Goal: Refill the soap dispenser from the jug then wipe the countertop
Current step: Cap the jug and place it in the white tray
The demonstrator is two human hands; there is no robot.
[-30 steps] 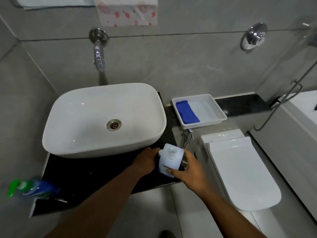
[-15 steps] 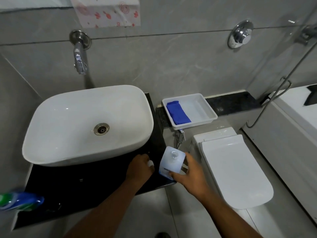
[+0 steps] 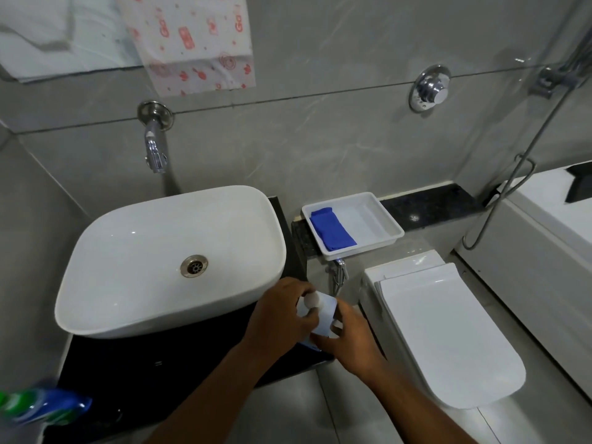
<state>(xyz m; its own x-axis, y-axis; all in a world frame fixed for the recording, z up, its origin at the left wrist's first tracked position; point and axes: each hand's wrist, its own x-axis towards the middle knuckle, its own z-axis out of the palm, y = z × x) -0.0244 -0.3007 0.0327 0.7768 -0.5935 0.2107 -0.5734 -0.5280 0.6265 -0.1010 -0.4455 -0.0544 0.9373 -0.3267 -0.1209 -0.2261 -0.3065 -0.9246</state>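
Evidently the task is in its early or middle part. Both hands meet over the small translucent white plastic soap dispenser (image 3: 323, 317), which sits at the front right corner of the glossy black bench (image 3: 179, 357), just beside the basin. The left hand (image 3: 282, 315) grips a round white cap or pump top at the dispenser's neck; the right hand (image 3: 349, 338) clasps its body from the side. Whether the top is coming off or going on, I cannot tell, nor how full the dispenser is.

At the near left edge lies a blurred blue and green plastic bottle (image 3: 45, 406), possibly the refill jug. The wipe seems not yet begun: the folded blue cloth (image 3: 333, 230) lies in the white rectangular plastic tray (image 3: 389, 224) on the ledge behind. The white oval ceramic basin (image 3: 173, 257) crowds the bench, leaving only narrow strips to wipe.
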